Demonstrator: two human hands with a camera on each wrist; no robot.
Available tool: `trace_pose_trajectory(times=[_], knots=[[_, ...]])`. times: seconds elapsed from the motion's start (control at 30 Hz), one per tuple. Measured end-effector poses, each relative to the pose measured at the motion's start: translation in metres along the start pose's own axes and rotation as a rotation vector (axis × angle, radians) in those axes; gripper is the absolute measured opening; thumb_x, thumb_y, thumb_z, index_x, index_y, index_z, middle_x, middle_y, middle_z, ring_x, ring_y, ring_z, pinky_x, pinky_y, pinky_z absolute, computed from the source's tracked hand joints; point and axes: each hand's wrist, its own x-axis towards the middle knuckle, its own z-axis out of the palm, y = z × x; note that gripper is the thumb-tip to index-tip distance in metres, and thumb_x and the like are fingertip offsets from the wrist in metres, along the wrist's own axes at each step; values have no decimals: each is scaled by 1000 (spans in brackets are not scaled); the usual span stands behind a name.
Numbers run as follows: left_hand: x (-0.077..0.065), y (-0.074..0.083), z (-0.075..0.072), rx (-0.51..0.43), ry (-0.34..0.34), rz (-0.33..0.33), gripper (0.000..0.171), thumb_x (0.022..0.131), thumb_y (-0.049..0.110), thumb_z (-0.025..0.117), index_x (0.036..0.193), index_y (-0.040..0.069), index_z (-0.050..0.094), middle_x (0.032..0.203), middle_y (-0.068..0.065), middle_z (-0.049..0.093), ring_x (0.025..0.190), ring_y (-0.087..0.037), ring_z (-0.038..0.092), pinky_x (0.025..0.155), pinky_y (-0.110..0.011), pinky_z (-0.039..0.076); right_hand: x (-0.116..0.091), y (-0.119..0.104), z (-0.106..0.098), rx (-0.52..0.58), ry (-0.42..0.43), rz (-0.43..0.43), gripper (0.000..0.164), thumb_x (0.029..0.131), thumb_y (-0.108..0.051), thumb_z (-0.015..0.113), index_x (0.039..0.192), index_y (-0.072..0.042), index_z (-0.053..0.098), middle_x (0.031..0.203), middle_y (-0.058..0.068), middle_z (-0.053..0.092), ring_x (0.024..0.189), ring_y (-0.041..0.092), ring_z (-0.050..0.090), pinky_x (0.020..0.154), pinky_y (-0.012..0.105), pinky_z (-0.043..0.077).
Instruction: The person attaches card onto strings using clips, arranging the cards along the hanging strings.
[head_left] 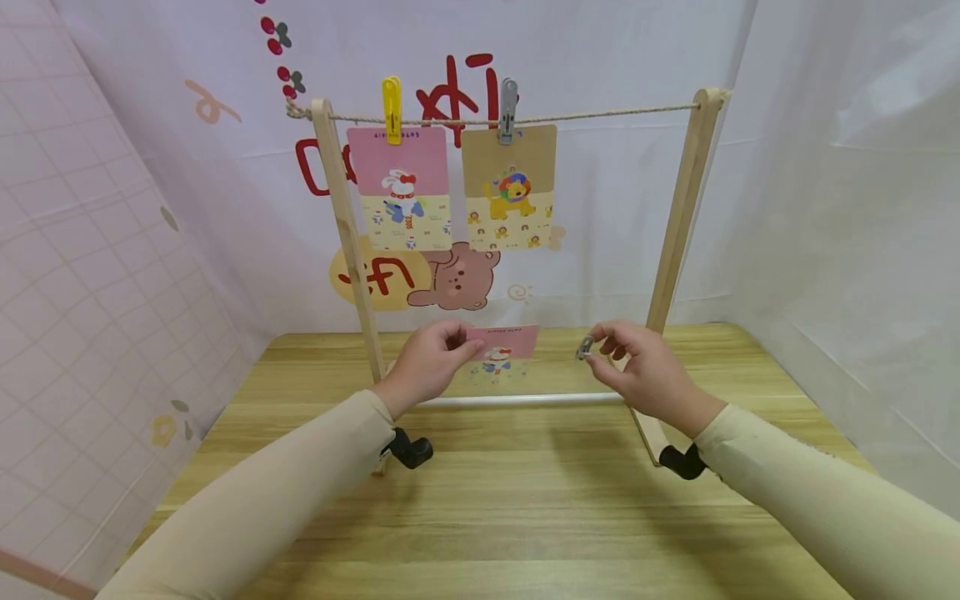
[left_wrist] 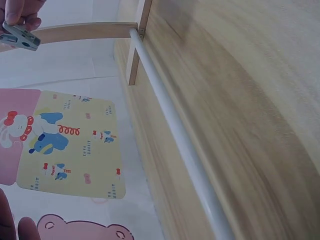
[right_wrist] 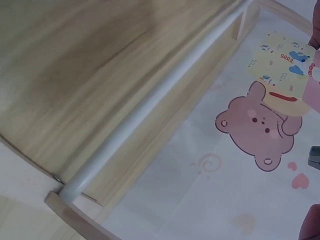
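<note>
My left hand (head_left: 431, 362) pinches a pink and yellow rabbit card (head_left: 517, 340) by its upper left edge, thumb in front. The card hangs below the rope, and its rabbit side shows in the left wrist view too. To the right, apart from the card, my right hand (head_left: 648, 371) holds a small grey clothespin (head_left: 586, 347) between thumb and fingers. That same clothespin (left_wrist: 21, 37) appears at the upper left of the left wrist view. In the right wrist view, only bits of fingers show at the right edge.
A twine rope (head_left: 622, 112) spans two wooden posts (head_left: 686, 192). From it hang another rabbit card (head_left: 401, 179) under a yellow clothespin (head_left: 392, 108) and a lion card (head_left: 510, 187) under a grey one. A white rod (head_left: 525, 400) joins the posts low above the wooden table (head_left: 480, 517).
</note>
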Motion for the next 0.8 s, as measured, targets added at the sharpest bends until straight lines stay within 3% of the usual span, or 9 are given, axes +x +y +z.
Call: trace_pose_trajectory(times=[0.33,0.53,0.8], knots=[[5,15,1,29,20,67,18,105,32,68,98,15,70,90,-3,63,82,-21,55,69,-31,47,8,-5,-11,-25,54,-15,20,88,5,77,104,-5,72,96,6,72,84,13,60,72,23,52],[11,24,1,54,45,107,18,104,31,69,96,15,69,93,-1,62,85,-20,55,72,-32,48,14,-8,-16,-29,88,-27,19,88,6,76,103,-5,72,99,9,73,85,9,60,74,16,50],[19,35,4,72,60,155,20,104,32,69,93,16,69,90,-1,61,84,-20,55,73,-33,48,22,-13,-26,-39,141,-39,18,88,6,74,103,-4,72,97,6,71,85,12,60,69,12,46]])
